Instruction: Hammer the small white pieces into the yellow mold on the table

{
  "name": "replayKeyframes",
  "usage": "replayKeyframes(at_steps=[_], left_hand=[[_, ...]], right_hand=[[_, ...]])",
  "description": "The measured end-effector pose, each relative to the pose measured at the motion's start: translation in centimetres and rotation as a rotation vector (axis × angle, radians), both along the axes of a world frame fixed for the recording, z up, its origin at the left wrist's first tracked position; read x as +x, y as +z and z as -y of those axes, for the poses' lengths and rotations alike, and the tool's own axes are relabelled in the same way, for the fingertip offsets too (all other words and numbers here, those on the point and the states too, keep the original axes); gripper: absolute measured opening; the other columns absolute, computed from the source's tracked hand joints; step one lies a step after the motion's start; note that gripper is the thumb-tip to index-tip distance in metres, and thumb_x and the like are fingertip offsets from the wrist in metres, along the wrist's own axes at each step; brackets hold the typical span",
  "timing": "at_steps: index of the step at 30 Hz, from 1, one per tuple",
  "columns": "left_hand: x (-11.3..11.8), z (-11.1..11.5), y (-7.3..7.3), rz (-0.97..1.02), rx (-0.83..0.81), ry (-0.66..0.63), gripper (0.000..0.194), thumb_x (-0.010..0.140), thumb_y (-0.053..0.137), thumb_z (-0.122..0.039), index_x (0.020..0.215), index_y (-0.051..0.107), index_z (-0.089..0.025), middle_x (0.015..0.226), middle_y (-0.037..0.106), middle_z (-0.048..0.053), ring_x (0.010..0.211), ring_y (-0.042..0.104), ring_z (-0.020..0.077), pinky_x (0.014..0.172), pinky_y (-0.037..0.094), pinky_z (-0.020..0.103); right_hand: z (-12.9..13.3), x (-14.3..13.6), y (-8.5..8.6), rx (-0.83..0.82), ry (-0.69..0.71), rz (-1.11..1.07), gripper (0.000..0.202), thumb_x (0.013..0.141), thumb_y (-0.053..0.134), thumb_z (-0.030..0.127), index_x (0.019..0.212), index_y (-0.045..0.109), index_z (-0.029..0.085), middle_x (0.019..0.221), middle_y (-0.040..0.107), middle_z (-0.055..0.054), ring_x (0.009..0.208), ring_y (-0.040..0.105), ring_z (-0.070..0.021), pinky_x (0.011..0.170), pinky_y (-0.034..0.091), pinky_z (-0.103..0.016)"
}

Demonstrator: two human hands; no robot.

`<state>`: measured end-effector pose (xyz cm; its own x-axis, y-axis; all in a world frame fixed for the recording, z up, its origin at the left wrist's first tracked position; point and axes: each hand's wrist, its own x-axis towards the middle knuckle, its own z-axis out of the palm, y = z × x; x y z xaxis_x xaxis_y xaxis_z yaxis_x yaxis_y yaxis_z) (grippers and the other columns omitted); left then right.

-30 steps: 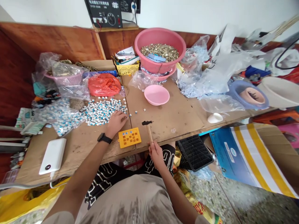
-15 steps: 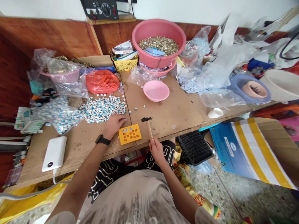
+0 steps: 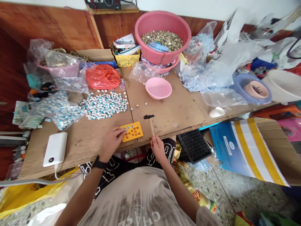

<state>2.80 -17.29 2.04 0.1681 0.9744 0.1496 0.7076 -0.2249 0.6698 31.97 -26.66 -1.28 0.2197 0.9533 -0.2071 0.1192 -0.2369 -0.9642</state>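
My left hand point(image 3: 113, 141), fingers pinched, is at the left side of a yellow tray point(image 3: 135, 135) with rows of square slots. A small blue-and-white piece shows at its fingertips; the grip partly hides it. Several such pieces sit in the tray's top row. Closed around the wooden handle of a hammer point(image 3: 151, 125), my right hand point(image 3: 157, 147) rests at the table's front edge. The hammer's black head lies just right of the tray. Behind my left hand spreads a pile of blue-and-white pieces point(image 3: 105, 105).
A small pink bowl point(image 3: 158, 88) stands behind the hammer. Farther back is a large pink basin point(image 3: 162, 18) of metal bits. At left lies a white power bank point(image 3: 55, 149) with a cable. A paper cup point(image 3: 216, 112) lies right, above a cardboard box point(image 3: 246, 150).
My left hand has moved from the edge of the pile toward me, onto the left side of the tray. My right hand still holds the hammer in nearly the same place.
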Motion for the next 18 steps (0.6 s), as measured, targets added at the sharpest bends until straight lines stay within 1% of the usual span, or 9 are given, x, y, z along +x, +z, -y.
replayKeyframes(at_steps=[2, 4, 8, 10, 12, 13, 15, 17, 18], left_hand=[[0.1, 0.6, -0.8, 0.027, -0.003, 0.036, 0.033, 0.110, 0.067, -0.053, 0.109, 0.091, -0.031, 0.119, 0.085, 0.009, 0.112, 0.078, 0.0311, 0.109, 0.064, 0.050], [0.5, 0.7, -1.2, 0.046, 0.012, 0.046, 0.031, 0.110, 0.067, -0.051, 0.108, 0.091, -0.031, 0.118, 0.085, 0.008, 0.113, 0.078, 0.0312, 0.110, 0.064, 0.050], [1.4, 0.4, -1.2, 0.073, 0.009, 0.055, 0.028, 0.108, 0.069, -0.047, 0.104, 0.089, -0.029, 0.115, 0.085, 0.009, 0.114, 0.077, 0.0323, 0.107, 0.064, 0.052], [1.6, 0.2, -1.0, 0.062, -0.006, 0.043, 0.025, 0.107, 0.069, -0.044, 0.101, 0.087, -0.028, 0.113, 0.084, 0.009, 0.112, 0.077, 0.0325, 0.107, 0.064, 0.052], [1.7, 0.1, -0.9, 0.064, -0.021, 0.041, 0.019, 0.105, 0.071, -0.042, 0.104, 0.084, -0.027, 0.114, 0.083, 0.009, 0.111, 0.077, 0.0321, 0.107, 0.064, 0.052], [1.6, 0.2, -0.9, 0.079, -0.027, 0.056, 0.018, 0.103, 0.073, -0.042, 0.108, 0.082, -0.027, 0.115, 0.082, 0.009, 0.111, 0.077, 0.0320, 0.107, 0.064, 0.052], [1.4, 0.7, -1.1, 0.126, -0.036, 0.090, 0.028, 0.101, 0.078, -0.046, 0.122, 0.079, -0.028, 0.121, 0.082, 0.009, 0.112, 0.077, 0.0315, 0.107, 0.065, 0.051], [0.9, 1.4, -1.2, 0.168, -0.017, 0.114, 0.038, 0.102, 0.077, -0.050, 0.132, 0.075, -0.028, 0.127, 0.081, 0.010, 0.115, 0.077, 0.0311, 0.107, 0.066, 0.050], [0.6, 1.8, -1.3, 0.176, 0.004, 0.115, 0.038, 0.103, 0.075, -0.050, 0.134, 0.074, -0.027, 0.130, 0.080, 0.011, 0.117, 0.077, 0.0310, 0.108, 0.065, 0.049]], right_hand=[[0.0, 0.0, 0.1, -0.008, -0.029, -0.015, 0.069, 0.111, 0.043, 0.084, 0.113, 0.072, 0.022, 0.073, 0.054, 0.003, 0.054, 0.040, -0.0139, 0.047, 0.034, -0.024], [0.2, 0.0, 0.2, -0.007, -0.035, -0.011, 0.067, 0.110, 0.046, 0.084, 0.113, 0.072, 0.022, 0.073, 0.054, 0.003, 0.055, 0.041, -0.0141, 0.047, 0.035, -0.024], [1.4, -0.1, 0.3, -0.008, -0.010, 0.004, 0.068, 0.110, 0.047, 0.084, 0.116, 0.072, 0.022, 0.073, 0.054, 0.004, 0.056, 0.044, -0.0147, 0.049, 0.036, -0.025], [2.3, -0.2, 0.7, -0.002, 0.021, 0.029, 0.068, 0.113, 0.044, 0.081, 0.119, 0.073, 0.021, 0.074, 0.056, 0.003, 0.058, 0.048, -0.0159, 0.052, 0.039, -0.026], [3.2, -0.1, 1.7, 0.023, 0.088, 0.123, 0.063, 0.117, 0.042, 0.074, 0.123, 0.074, 0.020, 0.075, 0.060, 0.001, 0.062, 0.056, -0.0184, 0.058, 0.043, -0.028], [3.7, -0.1, 2.4, 0.042, 0.130, 0.189, 0.060, 0.119, 0.043, 0.070, 0.124, 0.075, 0.020, 0.076, 0.063, -0.001, 0.066, 0.059, -0.0199, 0.061, 0.045, -0.029], [4.3, -0.3, 4.0, 0.090, 0.208, 0.306, 0.054, 0.120, 0.045, 0.062, 0.127, 0.078, 0.020, 0.080, 0.068, -0.003, 0.071, 0.065, -0.0224, 0.069, 0.049, -0.031], [4.6, -0.7, 5.3, 0.147, 0.262, 0.350, 0.050, 0.122, 0.045, 0.057, 0.133, 0.079, 0.021, 0.086, 0.073, -0.005, 0.076, 0.069, -0.0240, 0.074, 0.052, -0.032], [4.7, -1.1, 5.7, 0.175, 0.278, 0.355, 0.049, 0.123, 0.044, 0.054, 0.136, 0.078, 0.022, 0.089, 0.075, -0.006, 0.078, 0.071, -0.0248, 0.076, 0.053, -0.032]])
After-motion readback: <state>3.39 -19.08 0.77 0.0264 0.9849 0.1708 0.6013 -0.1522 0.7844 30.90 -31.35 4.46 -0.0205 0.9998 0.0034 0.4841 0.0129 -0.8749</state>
